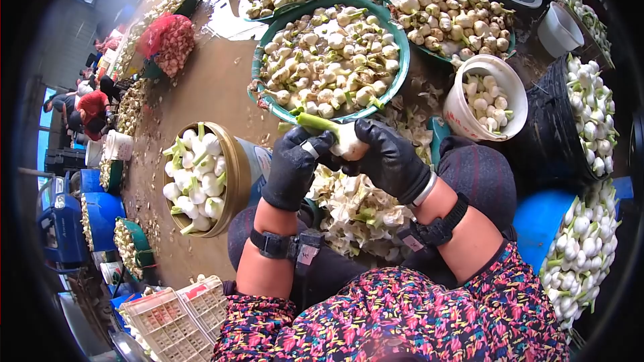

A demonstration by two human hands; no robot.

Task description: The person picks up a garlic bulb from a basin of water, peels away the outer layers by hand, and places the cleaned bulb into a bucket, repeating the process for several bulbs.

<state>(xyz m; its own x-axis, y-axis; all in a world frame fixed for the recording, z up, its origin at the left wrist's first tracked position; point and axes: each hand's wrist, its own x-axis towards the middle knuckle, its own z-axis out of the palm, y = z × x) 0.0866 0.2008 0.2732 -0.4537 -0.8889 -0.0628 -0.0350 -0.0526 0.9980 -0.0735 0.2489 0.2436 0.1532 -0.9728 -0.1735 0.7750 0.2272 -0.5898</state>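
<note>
A garlic bulb (350, 142) with a short green stem pointing left is held between my two black-gloved hands. My left hand (298, 161) is closed around its stem side, with a pale band across one finger. From the other side, the fingers of my right hand (394, 161) press on the bulb. Just beyond the hands stands a green tub (402, 60) full of untrimmed garlic bulbs. Below them, between my knees, lies a heap of peeled garlic skins (359, 208). Whether a small tool is hidden in either glove cannot be seen.
To the left, a tan bucket (231, 184) holds clean white bulbs. A white bucket (463, 117) with loose bulbs stands at the right, beside a black tub (550, 121). More garlic fills another basin (513, 43). A plastic crate (164, 322) lies lower left. Other people (90, 110) work far left.
</note>
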